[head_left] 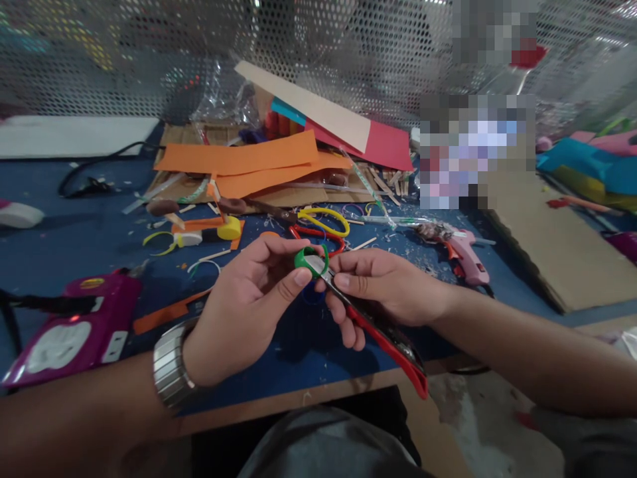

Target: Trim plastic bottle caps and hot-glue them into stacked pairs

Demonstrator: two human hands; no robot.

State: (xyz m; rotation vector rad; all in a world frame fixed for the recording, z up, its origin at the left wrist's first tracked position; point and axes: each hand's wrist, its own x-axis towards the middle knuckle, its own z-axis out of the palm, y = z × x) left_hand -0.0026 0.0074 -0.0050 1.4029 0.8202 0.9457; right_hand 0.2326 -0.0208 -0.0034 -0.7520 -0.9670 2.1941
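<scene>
My left hand [249, 302] pinches a small curled green ring [304, 263] between thumb and fingertips. In my right hand [385, 285] is a slim red-and-black handled tool [368, 325], its metal end reaching into the green ring and its red end slanting down toward my lap. The tool's exact kind is hard to make out. Scissors [323, 222] with one yellow and one red handle loop lie just beyond both hands. A blue ring [313, 294] is partly hidden below my fingers.
A pink glue gun [462, 255] lies to the right, beside a cardboard sheet [562, 245]. Orange paper strips [239, 154] and cardboard are piled at the back. A purple power strip [74, 332] with a cord sits at left. Scraps litter the blue table [279, 362].
</scene>
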